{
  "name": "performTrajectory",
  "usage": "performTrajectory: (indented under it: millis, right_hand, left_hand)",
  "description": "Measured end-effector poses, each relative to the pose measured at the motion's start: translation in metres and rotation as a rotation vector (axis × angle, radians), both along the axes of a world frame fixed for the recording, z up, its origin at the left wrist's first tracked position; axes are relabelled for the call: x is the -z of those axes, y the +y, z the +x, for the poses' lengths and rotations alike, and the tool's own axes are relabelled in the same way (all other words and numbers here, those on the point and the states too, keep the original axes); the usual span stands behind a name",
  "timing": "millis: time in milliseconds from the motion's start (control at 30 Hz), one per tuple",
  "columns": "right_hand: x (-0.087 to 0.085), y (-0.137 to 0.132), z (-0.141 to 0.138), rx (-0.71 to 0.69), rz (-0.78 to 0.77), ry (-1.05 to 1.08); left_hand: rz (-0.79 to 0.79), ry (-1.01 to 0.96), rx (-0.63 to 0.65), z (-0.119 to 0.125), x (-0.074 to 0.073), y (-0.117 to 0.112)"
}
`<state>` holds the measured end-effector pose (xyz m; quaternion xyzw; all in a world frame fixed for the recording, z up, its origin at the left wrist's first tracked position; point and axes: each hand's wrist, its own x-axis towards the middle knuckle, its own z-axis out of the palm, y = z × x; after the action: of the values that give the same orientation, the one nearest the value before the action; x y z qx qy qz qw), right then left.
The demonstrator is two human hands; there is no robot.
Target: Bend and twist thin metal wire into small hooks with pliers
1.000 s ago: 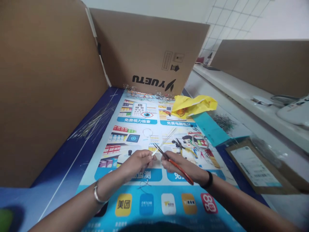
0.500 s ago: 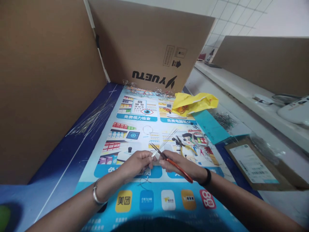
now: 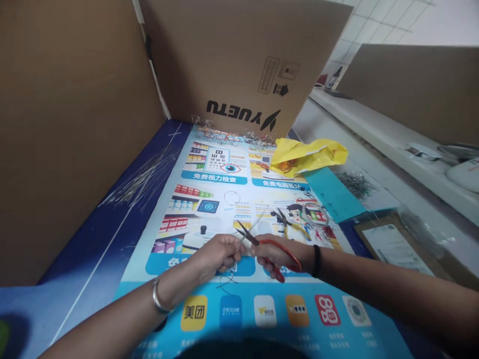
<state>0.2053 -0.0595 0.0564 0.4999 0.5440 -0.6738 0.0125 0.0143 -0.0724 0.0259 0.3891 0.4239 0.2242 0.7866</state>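
Note:
My left hand (image 3: 223,252) is closed on thin metal wires (image 3: 258,219), which stick out beyond the fingers toward the upper right. A thin dark piece of wire (image 3: 226,284) curls below that hand. In my right hand (image 3: 275,253) is a pair of scissors (image 3: 279,255) with red handles, the fingers wrapped round them. Their blades point to the upper left, stand apart, and lie close to the wires; whether they touch is unclear. Beyond the right hand lie yellow-handled pliers (image 3: 290,224). A wire ring (image 3: 232,198) rests farther off on the printed sheet (image 3: 127,271).
A bundle of straight wires (image 3: 140,182) lies at the left. Cardboard panels (image 3: 224,60) stand behind and to the left. At the right are a yellow bag (image 3: 310,155), a blue card (image 3: 333,194), a wire heap (image 3: 354,183), and a labelled parcel (image 3: 396,247). Wire scraps (image 3: 239,137) line the back.
The scissors have turned in my right hand and their blades stand wider apart, both handle loops showing now. My left hand keeps its hold on the wires. The view has shifted slightly.

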Motion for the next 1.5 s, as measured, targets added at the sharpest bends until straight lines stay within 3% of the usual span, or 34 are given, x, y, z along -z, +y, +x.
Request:
performTrajectory:
  millis: [167,433,633,967,1500]
  right_hand:
    - [0.008,0.013,-0.008,0.11,-0.213,0.0]
    - [0.004,0.016,-0.009,0.148,-0.298,0.049]
    - [0.014,0.015,-0.002,0.125,-0.265,0.041]
    - [0.004,0.012,-0.007,0.206,-0.265,0.058]
    - [0.01,0.006,-0.003,0.217,-0.214,0.103]
  left_hand:
    - [-0.115,-0.047,-0.013,0.0,0.003,0.009]
    - [-0.203,-0.077,-0.006,-0.002,0.005,0.017]
    - [-0.241,-0.052,-0.027,-0.002,0.003,0.019]
    - [-0.249,-0.053,-0.031,-0.002,0.006,0.018]
    - [-0.247,-0.059,-0.017,-0.003,0.007,0.018]
